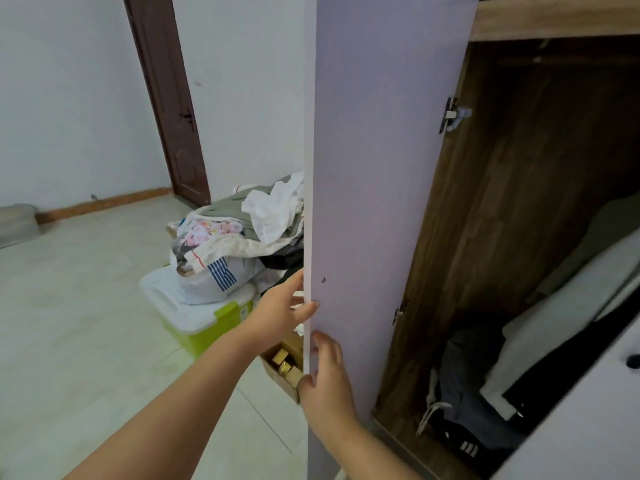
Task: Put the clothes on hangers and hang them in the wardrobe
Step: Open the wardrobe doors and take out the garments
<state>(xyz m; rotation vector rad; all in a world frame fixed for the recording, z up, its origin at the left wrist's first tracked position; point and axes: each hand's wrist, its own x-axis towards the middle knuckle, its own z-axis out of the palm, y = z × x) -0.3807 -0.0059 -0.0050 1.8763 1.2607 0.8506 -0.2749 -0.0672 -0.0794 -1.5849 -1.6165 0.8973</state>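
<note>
The wardrobe's pale lilac left door (377, 168) stands open, edge toward me. My left hand (280, 310) grips its free edge, thumb on the inner face, fingers hidden behind. Just below, my right hand (327, 379) holds the same edge, its fingers wrapped round it. Inside the dark wooden wardrobe (512, 209) lie heaped clothes: a grey garment (464, 379) at the bottom and white and black garments (568, 327) to the right. A pile of clothes (249, 223) rests on a box left of the door. No hanger is visible.
A green storage box with a white lid (204, 323) carries the pile and a white plastic bag (214, 282). A cardboard box with gold packets (285, 365) sits by the door's foot. A second white wardrobe door (588, 420) stands at lower right. A brown room door (169, 98) is behind.
</note>
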